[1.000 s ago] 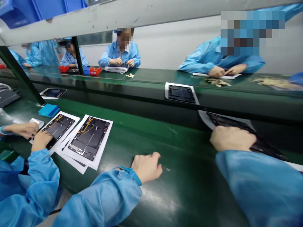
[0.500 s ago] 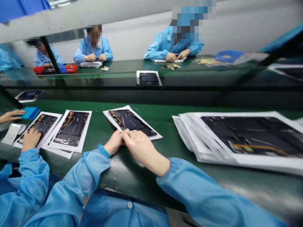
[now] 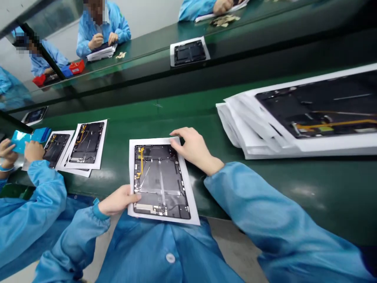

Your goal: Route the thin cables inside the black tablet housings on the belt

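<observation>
**A:** Any tips for handling one of these? Got an open tablet [image 3: 161, 179] on a white sheet [image 3: 193, 212], right at the near edge of the green table [image 3: 118, 157], between a couple of sheeted ones [image 3: 86, 142] on the left and a fat stack [image 3: 247, 129] on the right.

**B:** Hands first. Left hand [image 3: 118, 199] clamped on the lower left side, with the thumb on top, over the white sheet's margin and onto the rim. Can't see underneath, so can't tell about the other fingers. Right hand [image 3: 194, 150] up by the top right corner, with thumb and forefinger spread apart. Can't tell about actual contact there.

**A:** Good enough grip or nah?

**B:** Decent on the left, imo. Pinch sheet and tablet together, otherwise probably prone to sliding. Looks to overhang the table edge at the bottom, so don't let go casually. On the right, stick to the outer rim. Keep clear of the orange ribbon cable [image 3: 141, 161] at upper left, likely easy to snag.

**A:** And pressure?

**B:** Light, at a guess. Hold by the frame, never lean on the middle.
</observation>
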Tool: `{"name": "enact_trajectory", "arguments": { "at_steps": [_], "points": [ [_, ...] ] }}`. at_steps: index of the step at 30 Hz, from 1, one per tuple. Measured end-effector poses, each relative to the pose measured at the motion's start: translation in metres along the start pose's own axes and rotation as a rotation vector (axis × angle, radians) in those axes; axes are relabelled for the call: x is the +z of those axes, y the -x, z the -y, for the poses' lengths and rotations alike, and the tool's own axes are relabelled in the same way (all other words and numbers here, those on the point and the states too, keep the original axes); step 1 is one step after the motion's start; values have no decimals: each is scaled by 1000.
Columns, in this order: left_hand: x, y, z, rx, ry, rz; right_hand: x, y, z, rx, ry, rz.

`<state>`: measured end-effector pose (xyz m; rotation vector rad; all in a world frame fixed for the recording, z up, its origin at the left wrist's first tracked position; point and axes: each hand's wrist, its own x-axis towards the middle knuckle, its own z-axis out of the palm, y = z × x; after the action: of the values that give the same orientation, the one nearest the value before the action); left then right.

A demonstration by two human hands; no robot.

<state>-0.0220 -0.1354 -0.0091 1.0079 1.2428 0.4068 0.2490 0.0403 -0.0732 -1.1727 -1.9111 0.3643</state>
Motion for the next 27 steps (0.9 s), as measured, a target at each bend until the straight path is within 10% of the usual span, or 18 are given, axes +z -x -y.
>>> {"name": "enact_trajectory", "arguments": {
  "at_steps": [9,15,21,27],
  "points": [
    [12,-17,-60,-77,-1312,-522,0,12,-3,189,-129,52],
    [33,-54,-74,-84,-1460,-461,-11,19,-8,291,-185,8],
    [4,-33,-39,-25,-1427,-769,-11,12,12,230,-30,-24],
    [-18,-45,-3,210,-1342,-756,29,-17,87,75,4,493]
  ]
}}
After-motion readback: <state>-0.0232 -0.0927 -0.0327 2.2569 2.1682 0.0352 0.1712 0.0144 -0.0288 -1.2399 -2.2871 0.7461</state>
